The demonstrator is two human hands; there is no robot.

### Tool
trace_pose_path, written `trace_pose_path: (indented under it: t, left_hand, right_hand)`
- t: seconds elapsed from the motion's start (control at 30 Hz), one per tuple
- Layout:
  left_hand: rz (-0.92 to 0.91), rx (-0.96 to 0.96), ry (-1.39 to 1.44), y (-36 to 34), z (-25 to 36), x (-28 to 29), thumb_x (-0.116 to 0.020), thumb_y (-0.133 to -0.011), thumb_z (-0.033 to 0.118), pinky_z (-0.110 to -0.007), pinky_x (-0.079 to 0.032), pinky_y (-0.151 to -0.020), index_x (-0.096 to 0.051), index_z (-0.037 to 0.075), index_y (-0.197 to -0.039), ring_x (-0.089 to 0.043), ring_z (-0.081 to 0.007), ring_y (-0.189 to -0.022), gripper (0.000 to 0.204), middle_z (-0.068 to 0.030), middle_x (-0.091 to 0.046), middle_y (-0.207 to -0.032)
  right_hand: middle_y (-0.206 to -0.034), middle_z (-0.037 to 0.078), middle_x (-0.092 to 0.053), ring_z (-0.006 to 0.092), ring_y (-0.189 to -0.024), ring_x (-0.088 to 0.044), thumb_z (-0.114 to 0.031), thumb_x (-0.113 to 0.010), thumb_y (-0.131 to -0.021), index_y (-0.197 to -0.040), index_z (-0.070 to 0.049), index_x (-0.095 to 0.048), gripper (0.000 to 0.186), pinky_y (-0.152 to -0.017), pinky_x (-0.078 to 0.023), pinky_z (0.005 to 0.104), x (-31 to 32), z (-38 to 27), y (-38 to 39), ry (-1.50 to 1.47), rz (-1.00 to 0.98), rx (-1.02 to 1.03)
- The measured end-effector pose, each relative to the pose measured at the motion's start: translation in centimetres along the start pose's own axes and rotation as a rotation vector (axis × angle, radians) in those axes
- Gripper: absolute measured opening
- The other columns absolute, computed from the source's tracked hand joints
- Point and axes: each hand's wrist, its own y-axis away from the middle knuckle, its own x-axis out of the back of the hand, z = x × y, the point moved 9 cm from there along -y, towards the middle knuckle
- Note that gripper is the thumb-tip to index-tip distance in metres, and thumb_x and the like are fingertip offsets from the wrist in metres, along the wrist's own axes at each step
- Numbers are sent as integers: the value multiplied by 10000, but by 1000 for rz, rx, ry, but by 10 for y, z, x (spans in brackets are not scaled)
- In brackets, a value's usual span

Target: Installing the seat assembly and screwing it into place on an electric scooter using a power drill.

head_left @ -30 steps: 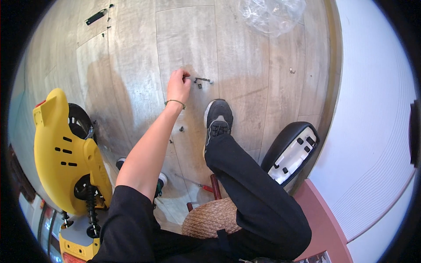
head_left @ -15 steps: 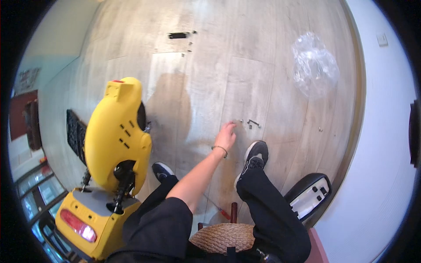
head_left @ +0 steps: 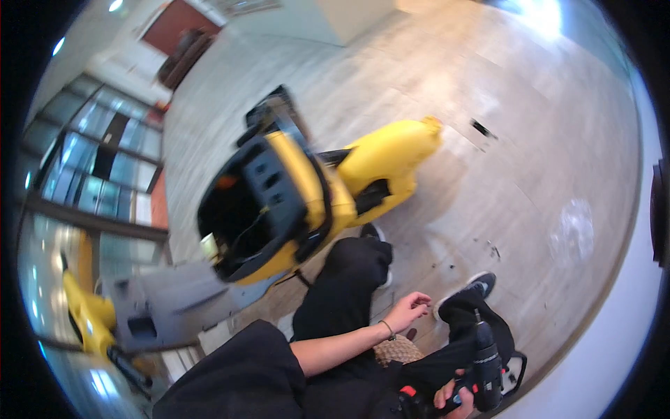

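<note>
My left hand (head_left: 410,311), a bracelet at its wrist, is over my lap with the fingers curled together. Whatever they may hold is too small to make out. Low in the view, my right hand (head_left: 455,399) grips the handle of a black cordless drill (head_left: 488,363) with red details, its chuck pointing up and away from me. To my left is a yellow and grey scooter (head_left: 328,202). Its dark compartment under the seat (head_left: 244,206) is uncovered, and the grey footboard (head_left: 171,300) stretches to the left.
Several small dark fasteners (head_left: 495,250) lie on the wooden floor (head_left: 516,188) beyond my feet. A clear plastic bag (head_left: 574,230) rests near the white wall (head_left: 614,328) on the right. Farther off is a small black part (head_left: 481,128). Glass doors (head_left: 98,160) stand at the left.
My left hand has come back from the small parts on the floor toward my lap. The view has swung left, and my right hand with the drill has come into sight.
</note>
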Motion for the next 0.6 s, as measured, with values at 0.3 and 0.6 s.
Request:
trace_pose_path:
  t: [0.3, 0.6]
  left_hand:
    - [815, -937, -631, 275, 200, 156, -523, -852, 22, -307, -451, -791, -584, 23, -957, -568, -181, -873, 122, -91, -595, -923]
    - [1325, -638, -293, 324, 171, 380, -673, -799, 220, -376, -401, -931, -474, 13, -1167, -469, -299, -1123, 467, -171, -488, -1191]
  right_hand:
    - [-640, 45, -443, 134, -441, -421, -300, -450, -868, -1242, -30, -409, 463, -426, -360, 269, -30, 9, -10, 81, -207, 87]
    - [-648, 23, -425, 100, -474, -407, -300, -473, -865, -1212, -48, -459, 429, -458, -362, 233, -31, 9, -10, 109, -182, 93]
